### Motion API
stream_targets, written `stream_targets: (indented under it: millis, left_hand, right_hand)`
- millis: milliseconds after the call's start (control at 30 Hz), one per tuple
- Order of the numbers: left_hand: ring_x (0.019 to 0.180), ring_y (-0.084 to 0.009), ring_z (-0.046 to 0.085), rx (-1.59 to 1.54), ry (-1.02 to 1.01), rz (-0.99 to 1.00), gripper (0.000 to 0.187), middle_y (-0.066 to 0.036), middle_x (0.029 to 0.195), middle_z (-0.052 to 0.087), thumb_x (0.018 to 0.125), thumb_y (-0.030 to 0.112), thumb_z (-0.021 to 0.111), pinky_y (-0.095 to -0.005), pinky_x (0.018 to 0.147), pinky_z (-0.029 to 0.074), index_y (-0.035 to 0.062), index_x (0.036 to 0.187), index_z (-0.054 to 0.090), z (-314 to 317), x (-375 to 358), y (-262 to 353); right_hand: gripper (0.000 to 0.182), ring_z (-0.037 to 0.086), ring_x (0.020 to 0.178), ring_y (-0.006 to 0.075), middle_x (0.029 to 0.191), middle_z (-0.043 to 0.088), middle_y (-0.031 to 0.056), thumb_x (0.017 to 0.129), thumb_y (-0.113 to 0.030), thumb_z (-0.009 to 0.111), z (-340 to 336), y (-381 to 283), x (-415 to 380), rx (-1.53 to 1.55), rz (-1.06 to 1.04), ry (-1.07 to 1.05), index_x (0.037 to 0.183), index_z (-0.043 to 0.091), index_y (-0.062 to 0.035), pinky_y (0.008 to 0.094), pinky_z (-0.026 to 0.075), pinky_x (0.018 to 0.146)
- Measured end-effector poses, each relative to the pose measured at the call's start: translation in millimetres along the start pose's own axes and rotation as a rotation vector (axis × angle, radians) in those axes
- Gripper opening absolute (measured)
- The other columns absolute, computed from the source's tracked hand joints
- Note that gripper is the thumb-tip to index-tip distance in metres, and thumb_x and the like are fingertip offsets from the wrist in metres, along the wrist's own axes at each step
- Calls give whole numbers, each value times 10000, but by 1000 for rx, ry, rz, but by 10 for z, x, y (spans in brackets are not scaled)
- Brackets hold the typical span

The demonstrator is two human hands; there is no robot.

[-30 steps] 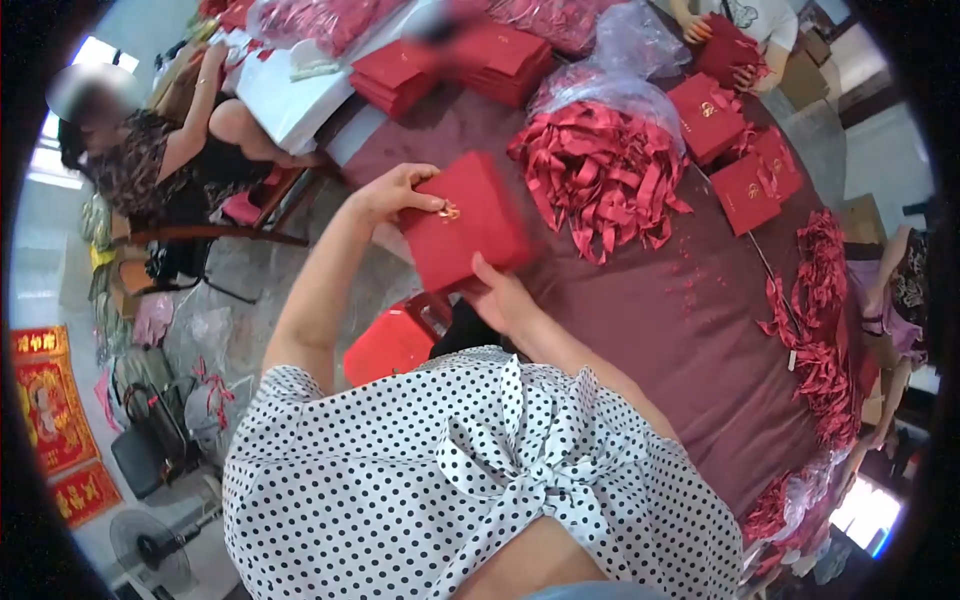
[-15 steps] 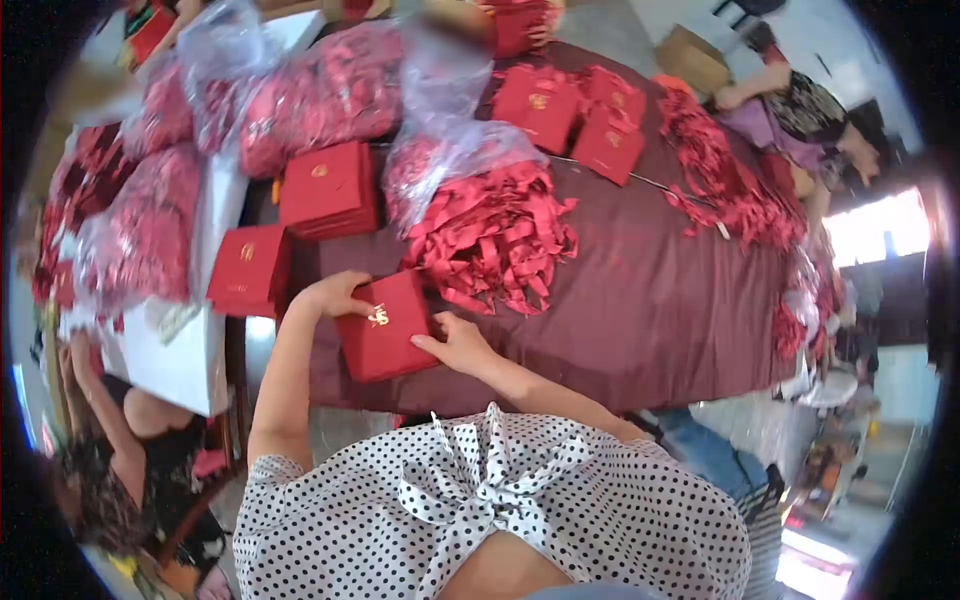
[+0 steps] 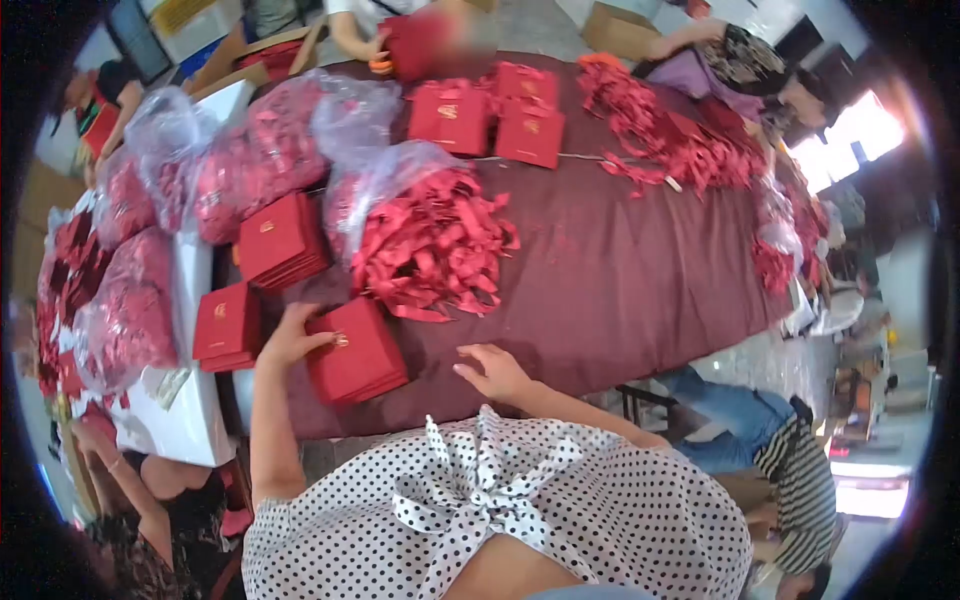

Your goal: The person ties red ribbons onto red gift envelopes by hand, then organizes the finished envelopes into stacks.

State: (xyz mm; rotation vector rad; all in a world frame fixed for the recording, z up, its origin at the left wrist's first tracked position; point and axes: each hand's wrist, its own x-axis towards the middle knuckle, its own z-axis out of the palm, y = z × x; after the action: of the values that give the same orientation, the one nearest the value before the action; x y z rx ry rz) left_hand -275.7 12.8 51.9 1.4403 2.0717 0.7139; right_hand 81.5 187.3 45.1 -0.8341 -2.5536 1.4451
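Note:
A stack of flat red gift bags (image 3: 362,362) with a gold emblem on top lies near the front edge of the cloth-covered table. My left hand (image 3: 290,338) holds its left side, thumb over the top bag and fingers along the far left corner. To the right of the stack, my right hand (image 3: 493,373) is open just above the cloth, fingers apart and nothing in them. Beyond the stack, a heap of red ribbons (image 3: 435,245) spills from a clear plastic bag (image 3: 395,165). Two more red stacks, a nearer one (image 3: 226,325) and a farther one (image 3: 283,240), sit to the left.
Red bags with ribbons (image 3: 530,135) lie at the far side, beside more loose ribbons (image 3: 690,150). Plastic-wrapped red bundles (image 3: 130,310) cover the white table (image 3: 200,420) at left. Across the table a person's hand (image 3: 380,55) holds something red. Other people sit around.
My right hand has let go of the stack and moved right, opening. My left hand stays at its left side. The whole view has turned and shifted somewhat.

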Motion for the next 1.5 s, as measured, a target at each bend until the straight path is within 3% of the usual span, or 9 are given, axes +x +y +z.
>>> stream_targets:
  millis: [100,200,300,467,933,1033,1067,1233,1500]
  left_hand:
    - [1072,-189,487,-416,307,-100,466,-84,1064,541,781,185,701,-315,937,387,-2,1166,517,191,-400,-46]
    - [890,-161,539,-679,1022,-407,279,-86,973,591,937,222,490,-313,838,432,-15,1070,550,587,-997,-244]
    - [1174,-362,403,450,686,-106,390,-219,1267,425,962,239,387,-436,998,309,-33,1241,412,1065,-1424,-288]
    - [1173,-404,429,628,720,-82,483,-265,1269,444,961,330,363,-473,1017,304,-29,1280,413,1348,-1552,-785]
    - [1241,-359,357,609,650,3,421,-220,1339,380,933,186,407,-440,1056,243,-15,1302,385,1351,-1247,-1703]
    - [1257,-348,340,673,653,-70,417,-209,1356,365,926,152,417,-433,1065,229,-11,1308,379,1150,-1750,-1398]
    - [1191,-365,425,645,611,-116,479,-256,1274,453,940,305,419,-456,1042,277,-68,1240,442,1114,-1578,-881]
    - [1170,-330,431,470,677,-193,335,-171,1273,462,848,74,521,-392,1012,310,0,1174,508,1105,-1413,-213]
    - [934,-183,536,-102,1136,236,120,-83,956,579,887,30,501,-296,861,398,7,990,558,932,-1726,565]
  right_hand:
    - [548,337,1249,343,1314,416,180,803,-367,615,-351,430,-337,-254,-263,123,1202,486,-13,440,296,1021]
    - [651,296,1271,374,1377,326,194,790,-412,621,-803,626,-658,-565,-277,39,1272,424,-20,500,274,1015]
    - [738,229,1316,369,1433,236,198,813,-458,576,-1055,1020,-810,-636,-363,-173,1354,311,-31,524,213,1036]
    - [722,191,1342,345,1457,201,182,839,-469,531,-1061,1077,-836,-619,-338,-196,1369,290,-43,477,181,1068]
    - [730,240,1322,370,1432,249,203,795,-461,581,-943,1226,-841,-646,-407,-113,1339,340,-39,517,222,1035]
    - [723,255,1313,372,1417,277,207,796,-494,556,-978,1175,-864,-718,-408,-81,1332,360,-50,530,230,1027]
    - [720,268,1305,372,1410,290,209,794,-499,553,-980,1152,-863,-734,-401,-82,1328,369,-53,535,241,1018]
    - [642,363,1233,383,1350,382,194,763,-398,622,-951,1065,-858,-772,-502,33,1283,441,-67,488,291,1005]
    - [588,314,1271,316,1353,387,122,751,-335,629,-778,997,-976,-1012,-519,202,1254,463,-77,476,251,1022]
